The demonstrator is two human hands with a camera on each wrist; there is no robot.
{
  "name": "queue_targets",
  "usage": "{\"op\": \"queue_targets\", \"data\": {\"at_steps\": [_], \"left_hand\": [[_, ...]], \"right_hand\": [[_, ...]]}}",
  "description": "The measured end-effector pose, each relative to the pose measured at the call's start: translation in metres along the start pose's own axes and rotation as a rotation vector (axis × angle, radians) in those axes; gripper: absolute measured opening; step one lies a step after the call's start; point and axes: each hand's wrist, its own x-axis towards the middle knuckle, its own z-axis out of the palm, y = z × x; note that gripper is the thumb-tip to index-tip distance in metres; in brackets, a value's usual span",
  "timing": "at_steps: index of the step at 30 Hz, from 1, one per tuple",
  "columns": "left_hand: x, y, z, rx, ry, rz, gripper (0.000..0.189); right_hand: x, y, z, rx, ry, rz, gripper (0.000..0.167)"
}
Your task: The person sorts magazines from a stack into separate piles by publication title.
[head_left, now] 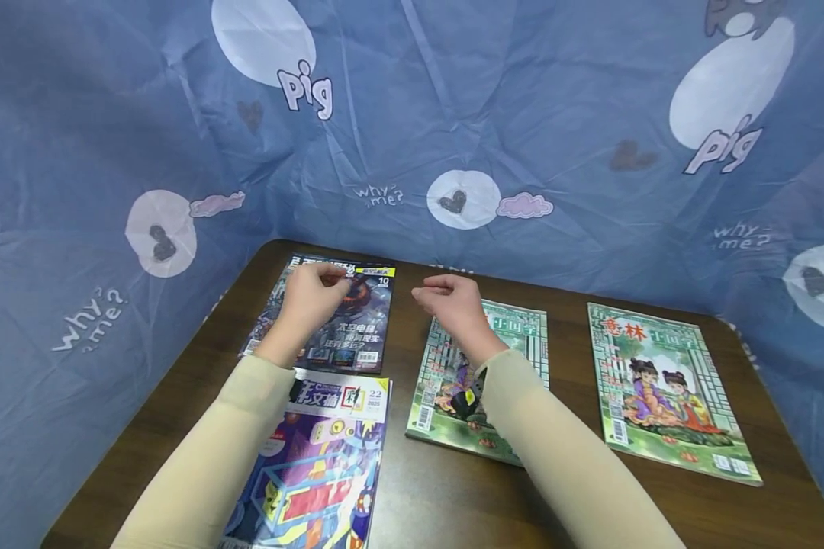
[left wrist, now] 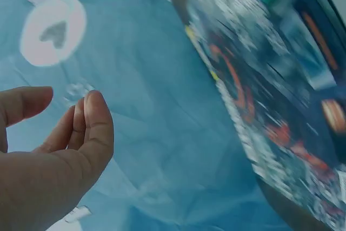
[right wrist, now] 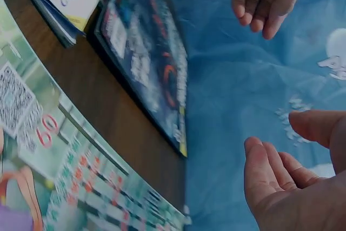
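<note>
Above the dark space-themed magazine [head_left: 353, 320] at the back left is my left hand [head_left: 310, 299], its fingers loosely bent and nothing between thumb and fingertips. In the left wrist view a gap separates the thumb from the fingers [left wrist: 97, 125]. My right hand [head_left: 456, 309] hovers over the top of a green magazine [head_left: 439, 412], partly hiding its cover. The right wrist view has this hand's thumb and fingers [right wrist: 262, 174] apart, also holding nothing. Nearer me on the left lies a purple and white magazine [head_left: 329, 457], partly covered by my left sleeve.
A second green magazine [head_left: 666, 389] of the same design lies on the right of the brown wooden table [head_left: 570, 366]. Behind the table hangs a blue printed cloth [head_left: 384, 137], which also runs along both sides.
</note>
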Motion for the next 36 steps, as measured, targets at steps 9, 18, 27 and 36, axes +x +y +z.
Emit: {"op": "queue_targets", "data": {"at_steps": [9, 18, 27, 36], "left_hand": [[-0.020, 0.035, 0.012, -0.150, -0.078, 0.068, 0.024], [-0.037, 0.058, 0.022, -0.196, -0.143, 0.113, 0.031], [-0.047, 0.071, 0.037, -0.220, -0.156, 0.083, 0.030], [-0.058, 0.067, 0.053, -0.176, -0.255, 0.032, 0.033]], "right_hand": [[-0.024, -0.006, -0.047, 0.013, 0.048, -0.044, 0.040], [-0.047, 0.000, -0.085, -0.038, 0.130, -0.133, 0.045], [-0.070, 0.015, -0.119, -0.101, 0.205, -0.109, 0.051], [-0.083, 0.038, -0.141, -0.078, 0.242, -0.035, 0.054]]}}
